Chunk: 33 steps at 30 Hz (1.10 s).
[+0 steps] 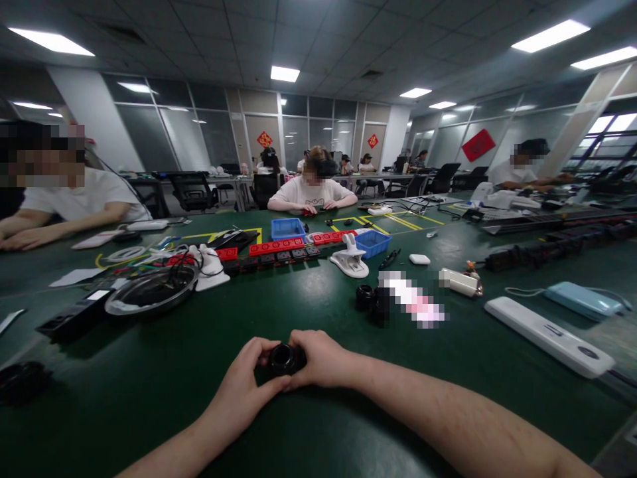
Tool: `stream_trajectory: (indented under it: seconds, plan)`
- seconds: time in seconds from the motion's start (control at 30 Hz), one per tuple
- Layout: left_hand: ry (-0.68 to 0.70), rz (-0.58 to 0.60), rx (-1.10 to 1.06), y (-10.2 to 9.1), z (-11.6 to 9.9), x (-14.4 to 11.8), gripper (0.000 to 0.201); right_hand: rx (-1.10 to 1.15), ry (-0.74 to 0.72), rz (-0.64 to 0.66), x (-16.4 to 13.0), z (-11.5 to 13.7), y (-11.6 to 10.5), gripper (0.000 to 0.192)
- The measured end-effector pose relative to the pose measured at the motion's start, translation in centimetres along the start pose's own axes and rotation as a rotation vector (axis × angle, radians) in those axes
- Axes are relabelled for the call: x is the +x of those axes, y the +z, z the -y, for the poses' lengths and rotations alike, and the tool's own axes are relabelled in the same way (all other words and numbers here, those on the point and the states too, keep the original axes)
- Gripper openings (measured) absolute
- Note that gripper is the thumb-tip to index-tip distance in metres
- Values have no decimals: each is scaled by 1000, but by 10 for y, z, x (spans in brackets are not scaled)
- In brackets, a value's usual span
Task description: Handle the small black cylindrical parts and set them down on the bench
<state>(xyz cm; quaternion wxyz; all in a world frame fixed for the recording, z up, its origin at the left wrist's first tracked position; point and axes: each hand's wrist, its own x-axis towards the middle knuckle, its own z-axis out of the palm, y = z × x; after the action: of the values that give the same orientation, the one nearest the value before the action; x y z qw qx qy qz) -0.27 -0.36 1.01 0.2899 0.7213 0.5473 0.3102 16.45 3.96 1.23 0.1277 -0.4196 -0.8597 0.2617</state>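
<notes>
Between my hands is a black round part (283, 359) with a hole in its top, close to the green table surface. My left hand (250, 377) grips its left side with curled fingers and thumb. From the right, my right hand (320, 359) closes round the same part, its thumb near my left thumb. The fingers hide much of the part's sides. Another small black round part (365, 297) stands farther off to the right, beside a blurred-out bright patch.
A steel bowl (117, 304) and a black box (79, 315) lie left. Red sockets (276, 247), a white clip stand (351, 257) and blue baskets (373, 244) stand ahead. A white power strip (547, 335) lies right, black coiled items (24, 383) far left. Other people sit around the table (318, 425).
</notes>
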Motion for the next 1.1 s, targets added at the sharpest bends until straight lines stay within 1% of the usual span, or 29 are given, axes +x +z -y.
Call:
stream_trajectory:
  seconds: [0.1, 0.17, 0.23, 0.33, 0.4, 0.53, 0.63, 0.7, 0.8, 0.9, 0.97, 1.03, 1.1]
  plan:
    - [-7, -23, -22, 2, 1, 0, 25, -98, 56, -99, -1, 6, 8, 46]
    - [2, -21, -34, 1, 2, 0, 26, -114, 41, -106, -2, 9, 8, 49]
    - [21, 1, -37, -1, 2, 0, 26, -87, -32, -70, -4, 9, 2, 54]
    - [46, 42, -14, -3, 0, 0, 27, -30, -194, 18, -5, 5, -11, 61]
    - [69, 57, -3, -4, -1, 0, 27, 5, -265, 86, -4, 0, -17, 59]
    - [106, 76, -10, -6, -2, -1, 28, 90, -300, 186, 1, -10, -19, 40]
    - [113, 101, -17, -6, -2, -3, 29, 175, -267, 221, 2, -14, -17, 32]
    - [112, 114, -22, -6, -2, -3, 28, 199, -214, 211, 1, -14, -15, 32]
    - [88, 107, -14, -4, -1, -2, 28, 174, -140, 154, 0, -12, -8, 40]
    - [42, 58, 9, -2, 2, 0, 29, 42, -42, 30, -1, -6, 1, 51]
    - [24, 22, 20, -1, 4, 1, 29, -51, -2, -44, -2, -1, 4, 57]
    - [25, 18, 22, -1, 6, 1, 29, -74, -34, -62, -2, 2, 2, 61]
    - [39, 47, 17, -2, 6, 2, 29, -51, -139, -22, -2, 2, -3, 63]
